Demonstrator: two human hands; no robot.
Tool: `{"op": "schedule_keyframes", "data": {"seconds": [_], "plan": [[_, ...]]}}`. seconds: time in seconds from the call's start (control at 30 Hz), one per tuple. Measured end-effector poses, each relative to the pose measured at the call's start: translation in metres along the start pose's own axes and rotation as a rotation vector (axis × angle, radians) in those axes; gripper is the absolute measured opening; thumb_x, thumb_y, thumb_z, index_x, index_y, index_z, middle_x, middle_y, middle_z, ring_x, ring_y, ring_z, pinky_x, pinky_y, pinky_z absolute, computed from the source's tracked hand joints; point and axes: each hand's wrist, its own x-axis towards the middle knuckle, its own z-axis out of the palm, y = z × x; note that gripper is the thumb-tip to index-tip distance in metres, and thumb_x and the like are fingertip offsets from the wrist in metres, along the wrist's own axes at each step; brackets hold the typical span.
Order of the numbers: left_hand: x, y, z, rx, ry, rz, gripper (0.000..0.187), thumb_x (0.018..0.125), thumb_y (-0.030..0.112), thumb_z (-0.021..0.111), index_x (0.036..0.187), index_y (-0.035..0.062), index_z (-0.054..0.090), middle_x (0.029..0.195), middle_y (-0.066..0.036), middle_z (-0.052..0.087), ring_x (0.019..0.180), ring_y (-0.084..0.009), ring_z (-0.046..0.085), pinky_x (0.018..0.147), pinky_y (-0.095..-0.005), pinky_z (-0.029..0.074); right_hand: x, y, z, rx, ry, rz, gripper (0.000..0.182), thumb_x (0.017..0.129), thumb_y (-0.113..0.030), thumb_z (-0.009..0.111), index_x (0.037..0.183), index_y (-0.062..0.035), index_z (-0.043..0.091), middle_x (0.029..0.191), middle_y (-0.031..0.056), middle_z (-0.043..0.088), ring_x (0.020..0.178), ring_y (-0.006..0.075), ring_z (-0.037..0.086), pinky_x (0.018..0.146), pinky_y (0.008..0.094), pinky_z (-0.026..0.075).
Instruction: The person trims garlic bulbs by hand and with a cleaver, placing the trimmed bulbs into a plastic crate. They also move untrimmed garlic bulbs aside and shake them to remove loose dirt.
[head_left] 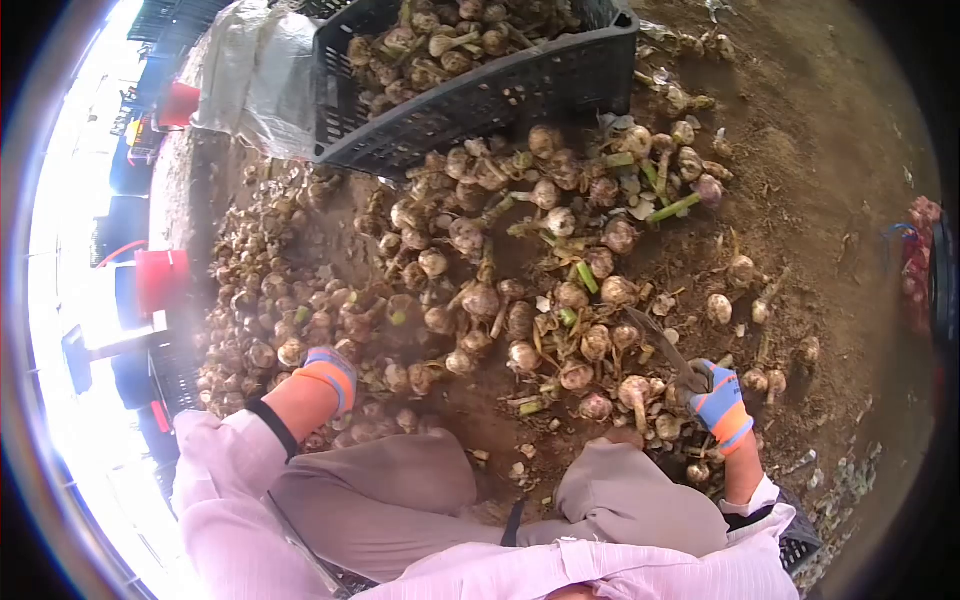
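My right hand (718, 402), in a blue and orange glove, is closed around the handle of a knife (662, 345). Its dark blade points up and left over dirt-covered garlic bulbs (596, 343). My left hand (332, 378), gloved the same way, is low over the heap of trimmed garlic (300, 300) at the left. A pale bulb (291, 352) lies right beside it. The fingers of this hand are turned away and smeared, so I cannot make out their pose. Bulbs with stems lie thick on the soil between my hands, some with green stalks (675, 208).
A black plastic crate (480, 100) filled with garlic stands at the far side, with a whitish sack (255, 85) against it. Red buckets (162, 280) line the left. A reddish net bag (918, 255) is at the far right. My knees (640, 490) are close to the bulbs.
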Motion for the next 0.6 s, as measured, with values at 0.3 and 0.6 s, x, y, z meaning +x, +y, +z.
{"op": "schedule_keyframes", "data": {"seconds": [0.3, 0.6], "plan": [[0.118, 0.052, -0.098, -0.119, 1.225, -0.074, 0.071, 0.078, 0.027, 0.060, 0.139, 0.0095, 0.028, 0.136, -0.018, 0.039, 0.113, -0.0352, 0.050, 0.093, -0.0405, 0.043, 0.011, -0.026, 0.031, -0.036, 0.080, -0.182, 0.020, 0.073, 0.001, 0.064, 0.092, 0.0018, 0.059, 0.086, 0.0091, 0.066, 0.077, 0.0096, 0.059, 0.071, 0.0244, 0.048], [0.020, 0.064, -0.121, -1.457, 1.068, 0.653, 0.085, 0.059, 0.017, 0.082, 0.130, 0.0027, 0.039, 0.128, -0.016, 0.047, 0.107, -0.0259, 0.056, 0.092, -0.0345, 0.046, -0.002, -0.059, 0.031, 0.234, 0.099, -0.170, 0.021, 0.072, -0.003, 0.067, 0.092, -0.0013, 0.061, 0.088, 0.0050, 0.065, 0.078, 0.0116, 0.059, 0.070, 0.0259, 0.046]]}}
